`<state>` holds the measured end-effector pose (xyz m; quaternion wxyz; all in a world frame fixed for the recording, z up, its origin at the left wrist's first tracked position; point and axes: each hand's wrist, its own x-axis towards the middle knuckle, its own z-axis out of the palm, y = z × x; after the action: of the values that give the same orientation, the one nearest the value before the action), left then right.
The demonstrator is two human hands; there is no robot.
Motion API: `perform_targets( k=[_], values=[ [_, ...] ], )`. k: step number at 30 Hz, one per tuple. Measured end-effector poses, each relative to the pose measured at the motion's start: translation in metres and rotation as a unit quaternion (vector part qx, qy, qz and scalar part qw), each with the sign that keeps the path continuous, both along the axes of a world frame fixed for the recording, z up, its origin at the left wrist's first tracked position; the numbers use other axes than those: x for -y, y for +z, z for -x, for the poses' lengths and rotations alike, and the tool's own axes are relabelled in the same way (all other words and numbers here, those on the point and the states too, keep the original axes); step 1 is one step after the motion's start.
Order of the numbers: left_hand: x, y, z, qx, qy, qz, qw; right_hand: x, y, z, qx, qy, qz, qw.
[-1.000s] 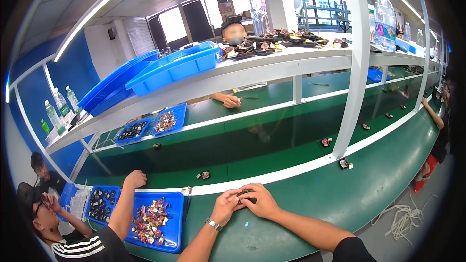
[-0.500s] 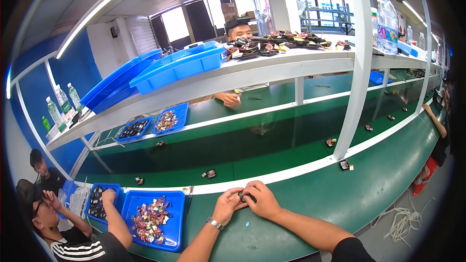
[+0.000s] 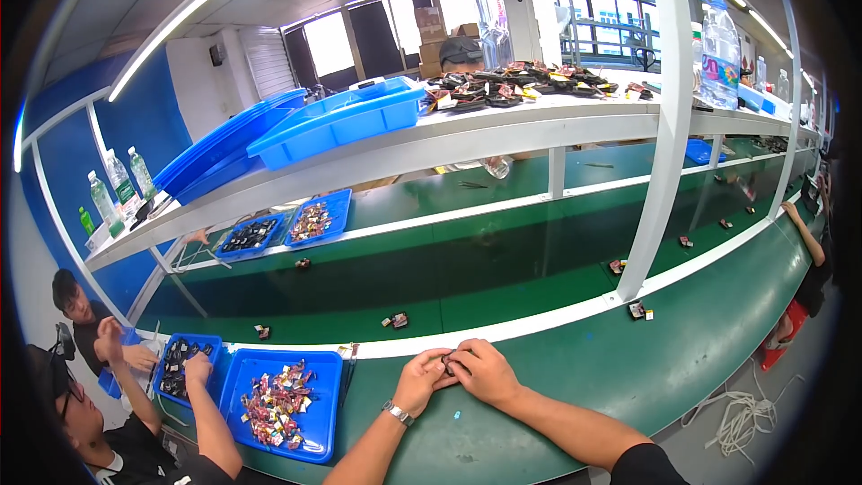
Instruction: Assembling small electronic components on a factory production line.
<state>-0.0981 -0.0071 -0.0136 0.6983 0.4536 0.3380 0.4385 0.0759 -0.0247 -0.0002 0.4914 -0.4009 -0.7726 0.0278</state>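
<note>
My left hand (image 3: 419, 382), with a metal watch on its wrist, and my right hand (image 3: 488, 374) meet over the green work surface (image 3: 557, 377). Both are closed, fingertips together, on a small black part (image 3: 448, 363); the fingers cover most of it, so its exact kind does not show. Left of my forearm, a blue tray (image 3: 330, 413) holds many small dark-red pieces with white and yellow tags. A tiny light-blue scrap (image 3: 457, 414) lies just in front of my hands.
A green conveyor belt (image 3: 503, 274) carries small tagged pieces behind a white rail (image 3: 530, 327). A white post (image 3: 653, 162) rises at right. At left a co-worker's hand (image 3: 197, 366) reaches into another blue tray (image 3: 218, 350) of black parts. A raised shelf (image 3: 575, 121) holds heaped parts.
Pieces on the belt have shifted slightly right. The person across has lowered their head, and a clear bottle appears under the shelf. The near co-worker's other hand has moved. My hands stay together.
</note>
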Motion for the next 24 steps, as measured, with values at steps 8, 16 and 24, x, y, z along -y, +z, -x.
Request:
perform_targets(
  k=[8, 16, 24],
  values=[
    [0.001, -0.001, -0.005, -0.006, 0.029, -0.017, 0.999, -0.001, 0.0, 0.0, -0.004, 0.012, 0.002, 1.0],
    [0.004, -0.006, -0.01, -0.075, 0.056, -0.054, 0.994, -0.004, -0.008, -0.001, -0.167, 0.065, 0.177, 0.968],
    [0.004, -0.004, -0.011, -0.076, 0.027, -0.096, 0.992, 0.0, -0.002, -0.001, -0.126, 0.033, 0.118, 0.984]
  ],
)
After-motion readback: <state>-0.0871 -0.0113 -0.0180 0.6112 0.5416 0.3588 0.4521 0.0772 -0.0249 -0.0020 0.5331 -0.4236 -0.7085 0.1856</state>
